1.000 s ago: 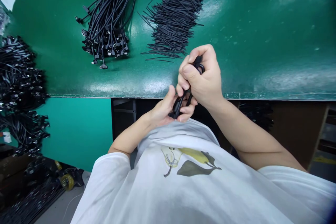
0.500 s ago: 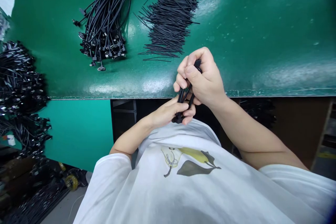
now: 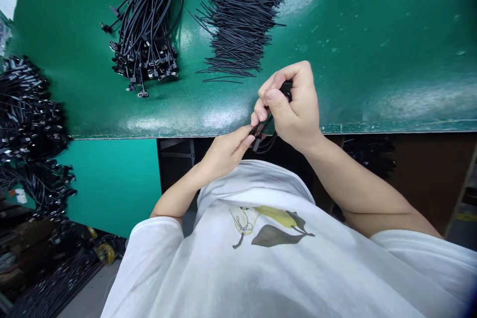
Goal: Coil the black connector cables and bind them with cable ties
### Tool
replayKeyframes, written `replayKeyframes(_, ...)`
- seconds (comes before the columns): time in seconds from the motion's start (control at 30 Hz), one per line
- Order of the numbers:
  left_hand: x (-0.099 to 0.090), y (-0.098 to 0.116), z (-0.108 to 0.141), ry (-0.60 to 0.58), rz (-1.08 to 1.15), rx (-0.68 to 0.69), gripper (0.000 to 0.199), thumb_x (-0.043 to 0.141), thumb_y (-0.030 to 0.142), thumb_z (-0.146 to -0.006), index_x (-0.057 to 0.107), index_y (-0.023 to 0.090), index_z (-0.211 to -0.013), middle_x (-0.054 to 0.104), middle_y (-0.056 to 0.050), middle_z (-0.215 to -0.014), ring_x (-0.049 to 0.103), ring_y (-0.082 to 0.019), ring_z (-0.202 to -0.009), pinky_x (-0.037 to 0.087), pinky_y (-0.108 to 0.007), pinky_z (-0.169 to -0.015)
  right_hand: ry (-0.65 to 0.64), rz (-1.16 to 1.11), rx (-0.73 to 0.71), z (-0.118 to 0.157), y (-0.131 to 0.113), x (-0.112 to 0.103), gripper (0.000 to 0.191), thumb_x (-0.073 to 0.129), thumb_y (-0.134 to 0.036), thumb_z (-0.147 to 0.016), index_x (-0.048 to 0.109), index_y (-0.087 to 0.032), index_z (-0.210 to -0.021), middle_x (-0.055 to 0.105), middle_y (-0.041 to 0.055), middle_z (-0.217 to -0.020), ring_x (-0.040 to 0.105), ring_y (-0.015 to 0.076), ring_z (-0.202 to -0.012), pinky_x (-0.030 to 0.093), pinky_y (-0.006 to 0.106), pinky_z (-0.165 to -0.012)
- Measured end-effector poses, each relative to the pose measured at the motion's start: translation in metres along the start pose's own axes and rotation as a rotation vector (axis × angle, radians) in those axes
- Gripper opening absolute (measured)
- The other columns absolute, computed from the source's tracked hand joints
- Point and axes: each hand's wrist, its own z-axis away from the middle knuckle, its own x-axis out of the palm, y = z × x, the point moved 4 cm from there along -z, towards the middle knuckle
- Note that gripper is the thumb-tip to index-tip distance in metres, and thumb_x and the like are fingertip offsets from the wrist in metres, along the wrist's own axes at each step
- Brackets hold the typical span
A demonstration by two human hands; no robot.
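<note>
The right hand (image 3: pixel 294 107) is clamped around a black cable (image 3: pixel 261 131), and the left hand (image 3: pixel 225 151) pinches it at the fingertips (image 3: pixel 249 132). The small end piece is mostly hidden, so its shape is hard to tell. Both hands sit at the front edge of the green bench (image 3: pixel 112 136), well apart from the bundled cables (image 3: pixel 145 35) and the pile of thin black sleeves (image 3: pixel 242 15).

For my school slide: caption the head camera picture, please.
Left hand and right hand hold a black cable at the edge of a green workbench, near bundled cables and short black wires.
</note>
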Motion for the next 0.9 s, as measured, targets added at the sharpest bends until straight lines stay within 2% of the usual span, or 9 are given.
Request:
replayKeyframes(0.1,0.006,-0.003,0.000,-0.052,0.291,-0.068,0.047,0.051,0.062,-0.092,0.059,0.018,-0.104,0.073,-0.006,-0.090,0.070,-0.017,-0.079,0.054,-0.028,-0.074,0.020,-0.024,-0.074,0.002,-0.011,0.001,0.041,0.069,-0.054,-0.086,0.038,-0.029,-0.091,0.056,-0.0048,-0.082,0.050,0.0088,-0.054,0.053,0.030,-0.057)
replayKeyframes(0.17,0.008,-0.004,0.001,-0.027,0.396,-0.072,0.048,0.049,0.065,-0.092,0.054,0.019,-0.107,0.074,-0.005,-0.088,0.071,-0.017,-0.076,0.055,-0.028,-0.071,0.030,0.011,-0.088,0.002,-0.015,0.002,0.040,0.066,-0.056,-0.088,0.038,-0.029,-0.094,0.057,-0.0038,-0.085,0.053,0.0092,-0.056,0.053,0.030,-0.057)
replayKeyframes(0.3,0.009,-0.004,0.003,0.094,0.384,0.000,0.040,0.049,0.061,-0.094,0.047,0.022,-0.105,0.074,-0.004,-0.096,0.073,-0.015,-0.079,0.056,-0.029,-0.074,0.019,0.074,-0.170,-0.001,-0.011,0.002,0.044,0.062,-0.064,-0.087,0.038,-0.029,-0.098,0.060,-0.0007,-0.092,0.064,0.0143,-0.065,0.053,0.030,-0.055)
replayKeyframes(0.4,0.011,-0.005,-0.002,0.130,0.427,0.010,0.040,0.047,0.061,-0.095,0.046,0.023,-0.106,0.074,-0.005,-0.099,0.073,-0.017,-0.082,0.057,-0.032,-0.075,0.003,0.071,-0.268,-0.003,-0.007,0.004,0.039,0.057,-0.064,-0.091,0.039,-0.030,-0.103,0.062,-0.0004,-0.095,0.069,0.0165,-0.071,0.053,0.029,-0.055)
replayKeyframes(0.57,0.014,-0.004,-0.014,0.013,0.520,-0.051,0.058,0.049,0.067,-0.091,0.045,0.022,-0.128,0.073,-0.006,-0.095,0.072,-0.021,-0.080,0.056,-0.035,-0.073,0.052,0.105,-0.303,0.002,-0.010,0.007,0.032,0.052,-0.060,-0.096,0.040,-0.030,-0.101,0.063,0.0002,-0.094,0.071,0.0173,-0.076,0.051,0.027,-0.053)
replayKeyframes(0.67,0.018,-0.005,-0.014,-0.112,0.605,-0.096,0.065,0.050,0.072,-0.088,0.045,0.023,-0.130,0.072,-0.007,-0.098,0.074,-0.024,-0.085,0.056,-0.038,-0.076,0.051,0.144,-0.296,0.005,-0.014,0.009,0.035,0.049,-0.063,-0.096,0.040,-0.030,-0.101,0.063,0.0009,-0.095,0.072,0.0183,-0.081,0.052,0.027,-0.055)
replayKeyframes(0.8,0.022,-0.004,-0.009,-0.237,0.618,-0.063,0.069,0.059,0.072,-0.082,0.045,0.022,-0.128,0.071,-0.009,-0.107,0.074,-0.023,-0.090,0.056,-0.039,-0.084,0.038,0.133,-0.268,0.006,-0.011,0.010,0.036,0.051,-0.062,-0.096,0.037,-0.029,-0.099,0.063,-0.0016,-0.089,0.070,0.0150,-0.068,0.056,0.029,-0.057)
replayKeyframes(0.87,0.020,-0.002,-0.008,-0.235,0.536,-0.039,0.067,0.065,0.065,-0.082,0.046,0.021,-0.128,0.070,-0.011,-0.112,0.072,-0.023,-0.096,0.055,-0.039,-0.089,0.049,0.118,-0.248,0.004,-0.008,0.009,0.035,0.053,-0.060,-0.095,0.037,-0.029,-0.098,0.064,-0.0023,-0.087,0.068,0.0140,-0.065,0.057,0.029,-0.057)
replayKeyframes(0.9,0.018,-0.002,-0.007,-0.192,0.477,-0.035,0.064,0.067,0.061,-0.083,0.048,0.020,-0.128,0.069,-0.011,-0.116,0.071,-0.023,-0.100,0.054,-0.039,-0.093,0.058,0.105,-0.251,0.003,-0.007,0.009,0.035,0.054,-0.059,-0.095,0.037,-0.029,-0.098,0.064,-0.0025,-0.086,0.068,0.0137,-0.065,0.057,0.029,-0.056)
